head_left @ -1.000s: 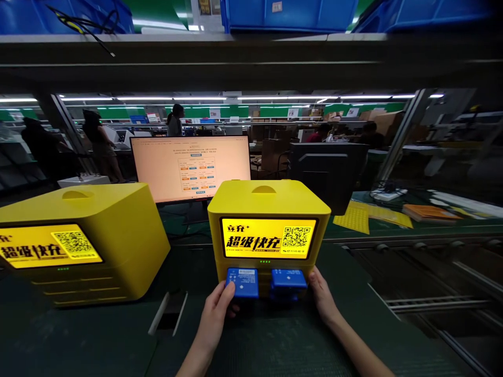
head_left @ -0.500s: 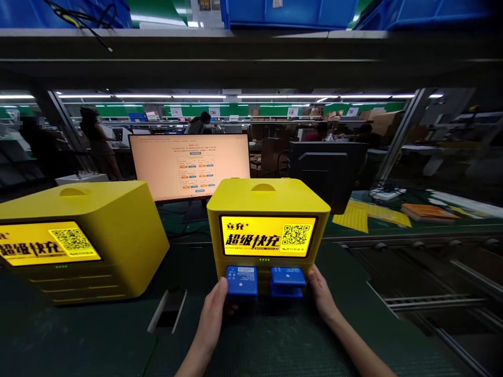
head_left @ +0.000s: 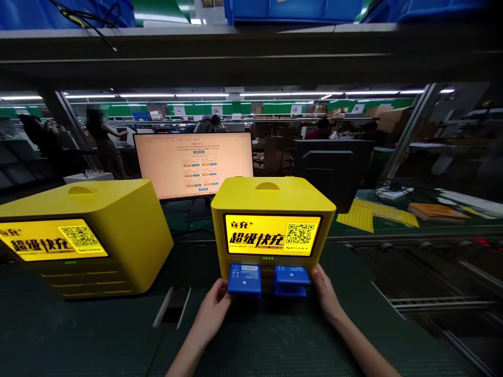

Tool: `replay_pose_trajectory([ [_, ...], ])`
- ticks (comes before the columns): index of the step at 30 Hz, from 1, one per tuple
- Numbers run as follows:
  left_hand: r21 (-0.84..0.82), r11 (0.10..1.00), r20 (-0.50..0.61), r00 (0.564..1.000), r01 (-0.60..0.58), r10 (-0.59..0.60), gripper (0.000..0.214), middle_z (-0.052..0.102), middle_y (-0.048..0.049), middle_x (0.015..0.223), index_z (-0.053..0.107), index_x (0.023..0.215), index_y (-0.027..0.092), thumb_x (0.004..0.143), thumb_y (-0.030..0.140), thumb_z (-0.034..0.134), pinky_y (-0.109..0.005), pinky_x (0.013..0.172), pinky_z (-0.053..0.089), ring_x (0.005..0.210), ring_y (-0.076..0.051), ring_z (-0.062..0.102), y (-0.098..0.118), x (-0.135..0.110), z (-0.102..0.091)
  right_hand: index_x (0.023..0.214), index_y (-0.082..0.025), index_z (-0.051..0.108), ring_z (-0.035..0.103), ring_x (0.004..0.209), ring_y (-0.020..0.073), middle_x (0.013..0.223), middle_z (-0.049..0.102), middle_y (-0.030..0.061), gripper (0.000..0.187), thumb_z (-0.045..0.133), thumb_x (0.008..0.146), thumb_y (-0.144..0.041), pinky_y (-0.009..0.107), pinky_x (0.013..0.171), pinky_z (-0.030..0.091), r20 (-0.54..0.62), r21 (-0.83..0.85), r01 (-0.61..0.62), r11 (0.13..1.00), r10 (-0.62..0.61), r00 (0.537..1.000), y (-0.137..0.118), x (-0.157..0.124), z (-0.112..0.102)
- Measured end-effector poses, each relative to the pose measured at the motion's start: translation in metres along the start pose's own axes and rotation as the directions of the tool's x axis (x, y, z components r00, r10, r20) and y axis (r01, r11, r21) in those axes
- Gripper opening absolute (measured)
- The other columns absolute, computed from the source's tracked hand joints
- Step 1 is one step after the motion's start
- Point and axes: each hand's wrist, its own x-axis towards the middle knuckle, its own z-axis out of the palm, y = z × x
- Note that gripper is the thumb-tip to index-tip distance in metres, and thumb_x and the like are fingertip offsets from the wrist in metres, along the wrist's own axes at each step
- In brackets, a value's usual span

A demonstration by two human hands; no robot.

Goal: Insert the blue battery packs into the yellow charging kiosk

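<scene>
A yellow charging box point(head_left: 273, 196) with a lit yellow screen stands in front of me on the dark green mat. Two blue power banks stick out of its lower slots: the left blue power bank point(head_left: 244, 279) and the right blue power bank point(head_left: 291, 276), with another beneath it. My left hand point(head_left: 214, 309) grips the left power bank from its left side and underneath. My right hand point(head_left: 324, 293) rests against the box's lower right corner, beside the right power bank.
A second yellow charging box point(head_left: 84, 235) stands to the left. A lit monitor point(head_left: 194, 163) is behind, a dark monitor back point(head_left: 332, 170) to its right. A slot point(head_left: 173, 313) opens in the mat. A roller conveyor point(head_left: 440, 293) runs right. People work in the background.
Both hands have stayed at the box's lower slots. The view has shifted slightly, and the left power bank looks about as far out as before.
</scene>
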Motion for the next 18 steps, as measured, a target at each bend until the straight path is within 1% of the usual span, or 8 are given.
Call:
replay_pose_trajectory([
  [3,-0.164,0.983,0.051,0.996,0.078,-0.07,0.049,0.065,-0.0071,0.095,0.059,0.098,0.019,0.065,0.055,0.065,-0.028,0.073,0.047,0.089,-0.022,0.061,-0.009,0.002,0.002,0.118,-0.023,0.056,0.048,0.118,0.0325,0.119,0.061,0.0071,0.06,0.06,0.076,-0.064,0.044,0.101,0.039,-0.007,0.005,0.0,1.0,0.0,1.0,0.002,0.0,-0.001],
  [5,-0.285,0.952,0.084,0.993,0.109,-0.089,0.052,0.065,-0.0088,0.104,0.059,0.106,0.019,0.067,0.052,0.065,-0.032,0.081,0.048,0.097,-0.023,0.06,-0.014,0.004,0.006,0.114,-0.023,0.058,0.05,0.116,0.0322,0.117,0.062,0.0062,0.056,0.061,0.076,-0.064,0.043,0.1,0.04,-0.007,0.01,-0.001,1.0,0.001,1.0,0.003,0.0,-0.002],
  [8,-0.39,0.906,0.13,0.984,0.167,-0.125,0.043,0.066,-0.0115,0.105,0.06,0.107,0.015,0.074,0.044,0.062,-0.035,0.083,0.049,0.098,-0.024,0.061,-0.012,0.007,0.013,0.112,-0.023,0.059,0.05,0.116,0.0324,0.116,0.062,0.006,0.056,0.061,0.075,-0.065,0.043,0.099,0.04,-0.008,0.002,-0.004,1.0,0.004,1.0,0.003,0.0,-0.004],
  [10,-0.412,0.886,0.151,0.975,0.214,-0.165,0.035,0.066,-0.0128,0.104,0.061,0.103,0.013,0.077,0.036,0.059,-0.036,0.083,0.05,0.095,-0.024,0.062,-0.005,0.009,0.018,0.113,-0.022,0.059,0.049,0.116,0.0329,0.118,0.062,0.007,0.061,0.062,0.072,-0.068,0.043,0.099,0.039,-0.017,-0.015,-0.002,1.0,0.002,1.0,0.001,0.0,-0.003],
  [12,-0.418,0.879,0.154,0.971,0.23,-0.181,0.03,0.067,-0.0131,0.101,0.061,0.1,0.011,0.078,0.032,0.058,-0.036,0.081,0.051,0.092,-0.024,0.063,0.0,0.008,0.025,0.113,-0.021,0.059,0.05,0.115,0.0329,0.118,0.061,0.0077,0.065,0.061,0.07,-0.071,0.043,0.1,0.039,-0.033,-0.039,-0.003,0.999,0.002,0.999,-0.002,0.001,-0.002],
  [15,-0.444,0.875,0.143,0.979,0.194,-0.144,0.04,0.066,-0.0151,0.099,0.061,0.098,0.009,0.077,0.043,0.061,-0.035,0.08,0.051,0.092,-0.025,0.062,-0.007,-0.008,0.033,0.113,-0.021,0.061,0.051,0.113,0.0328,0.116,0.063,0.0076,0.07,0.058,0.069,-0.075,0.044,0.1,0.039,-0.057,-0.079,-0.019,0.997,0.015,0.998,-0.006,0.0,0.002],
  [16,-0.45,0.87,0.139,0.978,0.202,-0.155,0.049,0.066,-0.0165,0.1,0.062,0.098,0.008,0.073,0.05,0.064,-0.036,0.079,0.051,0.093,-0.026,0.062,-0.015,-0.018,0.034,0.112,-0.021,0.061,0.051,0.114,0.0331,0.115,0.063,0.0077,0.07,0.057,0.068,-0.076,0.045,0.101,0.038,-0.068,-0.092,-0.031,0.995,0.024,0.997,-0.007,-0.002,0.003],
  [18,-0.449,0.858,0.089,0.969,0.247,-0.233,0.064,0.065,-0.0185,0.1,0.065,0.094,0.008,0.061,0.063,0.069,-0.039,0.073,0.053,0.092,-0.031,0.061,-0.034,-0.045,0.03,0.109,-0.022,0.063,0.05,0.116,0.0343,0.116,0.063,0.0077,0.068,0.059,0.067,-0.075,0.048,0.104,0.034,-0.096,-0.119,-0.061,0.991,0.049,0.994,-0.008,-0.008,0.002],
])
